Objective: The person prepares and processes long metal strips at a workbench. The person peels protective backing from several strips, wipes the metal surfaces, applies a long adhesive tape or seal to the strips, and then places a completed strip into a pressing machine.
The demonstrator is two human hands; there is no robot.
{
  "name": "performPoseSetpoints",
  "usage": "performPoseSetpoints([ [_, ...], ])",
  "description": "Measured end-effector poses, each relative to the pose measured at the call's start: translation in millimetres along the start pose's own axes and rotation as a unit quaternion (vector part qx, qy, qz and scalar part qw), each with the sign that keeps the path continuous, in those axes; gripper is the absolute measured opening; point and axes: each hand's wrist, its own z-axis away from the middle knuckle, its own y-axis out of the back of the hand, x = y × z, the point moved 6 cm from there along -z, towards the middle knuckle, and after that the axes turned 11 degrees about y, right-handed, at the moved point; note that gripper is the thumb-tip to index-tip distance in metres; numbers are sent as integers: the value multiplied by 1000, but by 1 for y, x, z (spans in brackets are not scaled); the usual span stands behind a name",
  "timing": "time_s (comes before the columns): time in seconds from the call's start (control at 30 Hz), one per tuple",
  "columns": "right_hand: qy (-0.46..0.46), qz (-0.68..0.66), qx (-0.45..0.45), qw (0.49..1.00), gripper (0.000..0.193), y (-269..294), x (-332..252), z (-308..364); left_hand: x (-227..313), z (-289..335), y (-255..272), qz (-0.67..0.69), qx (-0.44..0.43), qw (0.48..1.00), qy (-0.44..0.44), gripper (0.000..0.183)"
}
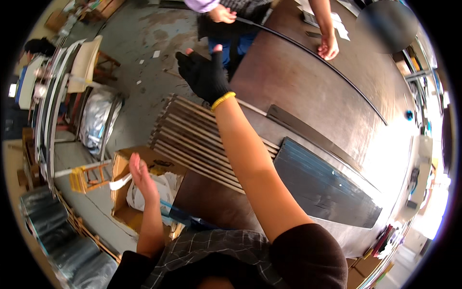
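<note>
My left hand [143, 178] is bare, its fingers stretched out, over an open cardboard box [118, 197] at the lower left. A white strip [120, 182] lies against its fingertips; whether it is held or falling I cannot tell. White crumpled scraps [164, 190] fill part of the box. My right hand [204, 74] wears a black glove with bare fingertips and a yellow cuff. It reaches far forward with fingers apart, gripping nothing visible. Below that arm lies a row of long narrow slats [192, 144], jutting past the table's left edge.
Right of my forearm, a dark flat panel [322, 183] and a long dark strip [313, 137] lie on the brown table [308, 91]. Across it, a co-worker's hand [223, 14] grips a long black rod [308, 50]. A rack [67, 96] stands left.
</note>
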Motion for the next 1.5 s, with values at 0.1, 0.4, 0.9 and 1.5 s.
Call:
performPoseSetpoints([
  [0.1,119,313,63,940,87,23,-10,17,25,14,-13,-22,-51,998,-44,48],
  [0.4,160,920,256,249,89,134,-213,32,-26,80,70,-97,-68,992,44,42],
  [0.9,-68,-158,-91,981,100,-102,92,43,116,65,19,-185,-76,924,-326,55],
  [1.5,283,653,-295,638,59,-196,197,262,45,15,94,606,-443,616,236,81],
])
